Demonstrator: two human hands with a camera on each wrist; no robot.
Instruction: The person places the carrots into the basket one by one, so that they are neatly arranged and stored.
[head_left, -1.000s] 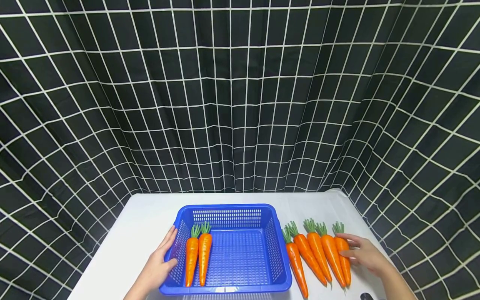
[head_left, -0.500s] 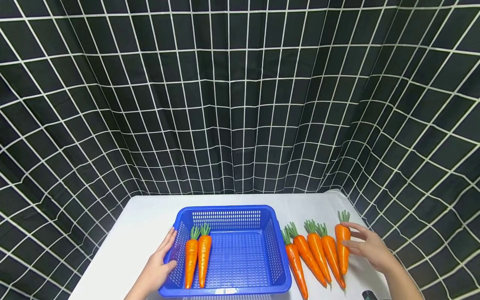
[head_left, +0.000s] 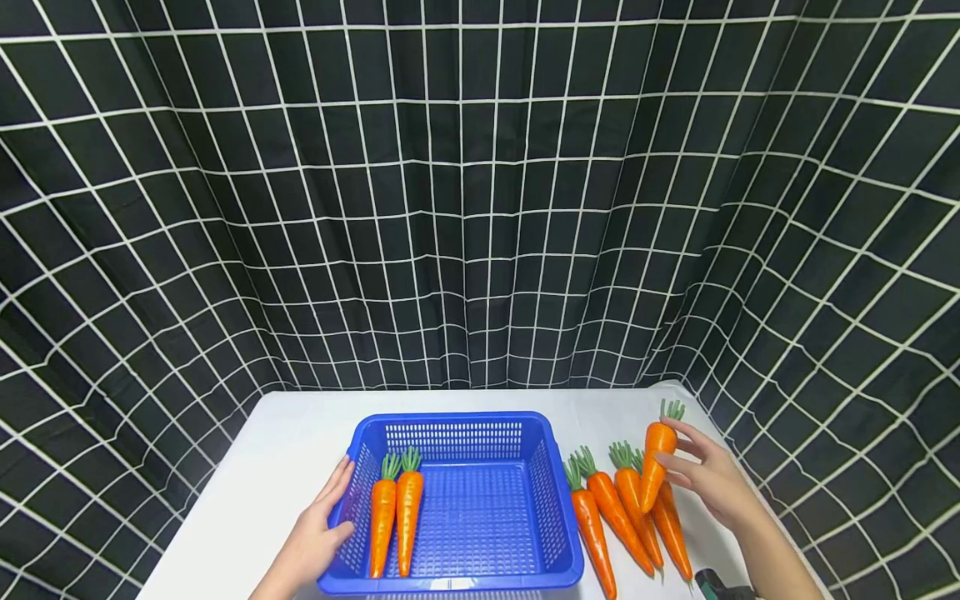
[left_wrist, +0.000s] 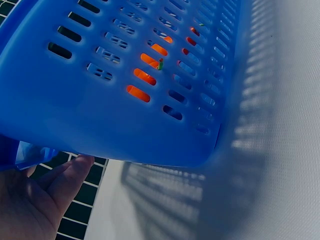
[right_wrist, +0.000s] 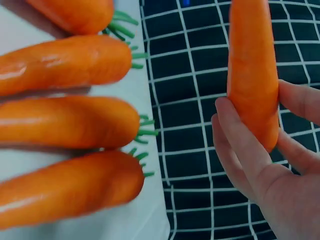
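A blue plastic basket (head_left: 453,421) with slotted walls stands on the table. Two orange carrots with green tops lie side by side in its left part; one carrot is the outer one (head_left: 382,517), the other the inner one (head_left: 408,512). My left hand (head_left: 315,525) rests on the basket's left rim with fairly straight fingers. In the left wrist view its fingertips are partly hidden by the basket. My right hand (head_left: 708,475) pinches another carrot (head_left: 656,458) near its leafy end, thumb opposite the fingers, raised above the carrots at the right.
Several carrots lie in a slanted row right of the basket, the nearest carrot (head_left: 592,542) close beside its wall. A white cloth covers the table (head_left: 300,425). Black curtains (head_left: 480,208) with a white grid surround it. A dark object (head_left: 708,579) shows by my right wrist.
My right hand has lifted the rightmost carrot from the table and carried it left, over the neighbouring carrots. My left hand has stayed on the basket rim.
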